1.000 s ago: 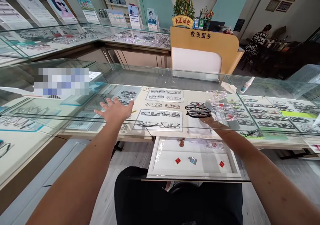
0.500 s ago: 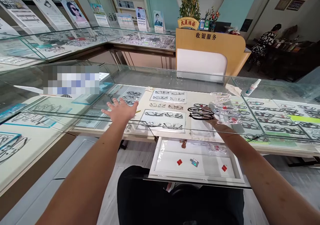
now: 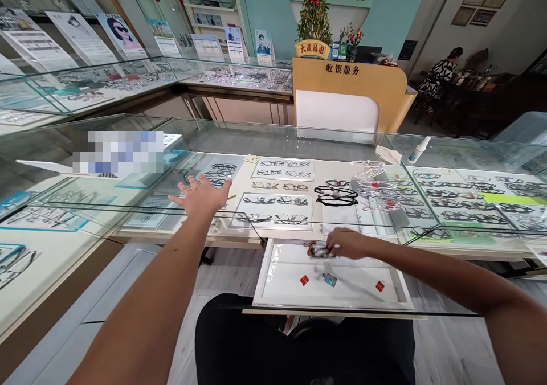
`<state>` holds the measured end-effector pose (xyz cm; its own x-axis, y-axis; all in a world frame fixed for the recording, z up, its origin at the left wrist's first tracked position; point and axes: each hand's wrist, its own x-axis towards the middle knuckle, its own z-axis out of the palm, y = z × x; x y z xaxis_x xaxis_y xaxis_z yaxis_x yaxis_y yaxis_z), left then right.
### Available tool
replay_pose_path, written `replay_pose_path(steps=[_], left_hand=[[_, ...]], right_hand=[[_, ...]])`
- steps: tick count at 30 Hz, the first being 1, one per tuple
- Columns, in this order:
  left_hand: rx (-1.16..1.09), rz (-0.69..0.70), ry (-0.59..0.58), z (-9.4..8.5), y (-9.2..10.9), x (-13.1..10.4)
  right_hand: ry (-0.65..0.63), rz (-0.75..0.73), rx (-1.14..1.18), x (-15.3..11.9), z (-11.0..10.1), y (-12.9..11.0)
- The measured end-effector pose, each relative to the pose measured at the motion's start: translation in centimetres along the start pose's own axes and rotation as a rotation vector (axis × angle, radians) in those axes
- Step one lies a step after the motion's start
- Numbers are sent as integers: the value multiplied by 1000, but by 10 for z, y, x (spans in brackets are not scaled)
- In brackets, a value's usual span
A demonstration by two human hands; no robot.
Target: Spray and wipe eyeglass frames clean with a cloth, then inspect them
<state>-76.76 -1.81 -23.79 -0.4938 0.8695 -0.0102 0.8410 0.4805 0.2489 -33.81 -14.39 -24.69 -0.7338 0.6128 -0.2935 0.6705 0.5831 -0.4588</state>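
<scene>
My left hand (image 3: 201,196) rests on the glass counter top with its fingers spread, holding nothing. Below it inside the case are several glasses frames (image 3: 220,171). My right hand (image 3: 348,242) is over the far edge of the white drawer (image 3: 273,294), its fingers closed on what looks like a pair of glasses (image 3: 320,252), blurred. Beside that pair, a brown item (image 3: 308,245) is partly hidden. Two red tags (image 3: 303,280) and a grey tag (image 3: 329,279) lie in the drawer. Black glasses (image 3: 336,196) sit in a stack beyond my right hand.
Clear glasses (image 3: 376,185) are stacked right of the black ones. A white tray of frames (image 3: 271,217) lies in the middle. A spray bottle (image 3: 419,150) and a tissue (image 3: 388,155) stand at the back right. A person (image 3: 440,74) sits far off near a wall.
My right hand has come back from the black glasses to the drawer and now holds a pair of glasses. My left hand has stayed spread on the counter. The view has shifted slightly.
</scene>
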Motion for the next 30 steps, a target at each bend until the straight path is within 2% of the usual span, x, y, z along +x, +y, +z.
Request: replay_pose_path(steps=[2, 4, 6, 8, 11, 13, 17, 21, 25, 30], left_hand=[[10, -1, -3, 0, 0, 0], [18, 0, -6, 1, 0, 1], [19, -2, -6, 2, 0, 1], [14, -1, 3, 3, 0, 1], [7, 9, 1, 2, 0, -1], [-1, 14, -3, 0, 0, -2], [-29, 14, 15, -1, 0, -3], [-40, 24, 21, 0, -1, -2], [-30, 18, 13, 0, -1, -2], [-38, 16, 24, -1, 1, -3]], right_hand=[[-132, -99, 62, -18, -1, -23], [-173, -264, 125, -38, -19, -47], [2, -329, 85, -51, -54, -62], [209, -291, 23, -54, -95, -64], [387, -121, -187, -36, -146, -42], [425, 47, -341, -17, -163, -21], [333, 252, -522, 20, -164, 17], [300, 316, -593, 39, -153, 40], [287, 309, -593, 45, -147, 53], [308, 331, -539, 48, -143, 54]])
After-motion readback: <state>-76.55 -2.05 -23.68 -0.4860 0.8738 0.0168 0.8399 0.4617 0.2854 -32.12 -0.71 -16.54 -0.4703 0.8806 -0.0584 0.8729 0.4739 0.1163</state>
